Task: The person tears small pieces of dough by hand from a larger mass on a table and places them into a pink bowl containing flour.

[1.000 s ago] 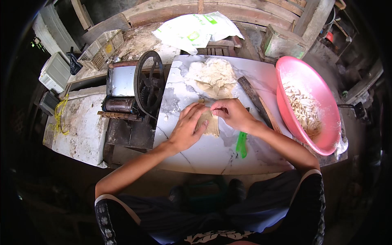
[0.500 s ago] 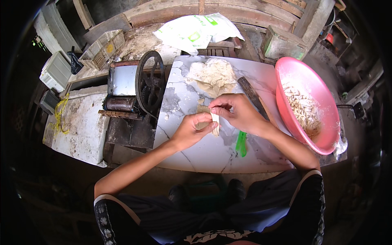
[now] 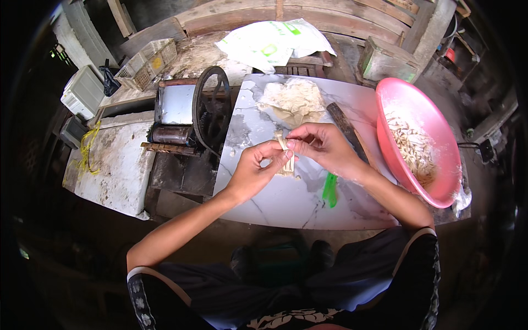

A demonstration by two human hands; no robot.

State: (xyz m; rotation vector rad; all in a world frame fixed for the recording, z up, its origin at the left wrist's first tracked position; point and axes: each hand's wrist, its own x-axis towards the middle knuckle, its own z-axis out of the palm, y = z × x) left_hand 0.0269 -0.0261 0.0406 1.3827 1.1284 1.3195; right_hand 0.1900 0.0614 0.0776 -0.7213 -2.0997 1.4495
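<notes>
Over the marble-patterned tabletop [image 3: 261, 212], my left hand [image 3: 254, 166] pinches a pale dough strip [image 3: 282, 140] between thumb and fingertips. From the other side my right hand [image 3: 323, 147] pinches the same strip, its fingertips almost touching the left ones. One end of the strip sticks up above my fingers. More cut dough lies on the table just under my hands, mostly hidden by them. Beyond them rests a floury dough mound [image 3: 296, 99]. A green plastic-looking tool [image 3: 329, 191] lies below my right wrist, partly hidden. Past that forearm lies a dark wooden stick [image 3: 344, 122].
At the right, a tilted pink basin [image 3: 387, 157] holds many floured dough strips [image 3: 410, 146]. A hand-wheel roller machine [image 3: 212, 110] stands left of the tabletop. Behind are a white sack [image 3: 275, 41] and a plastic crate [image 3: 146, 63]. A stained white slab [image 3: 118, 170] lies far left.
The whole view has shifted slightly rightward. Both hands keep their pinch close together; the strip's end now shows above my fingers and looks narrower than before.
</notes>
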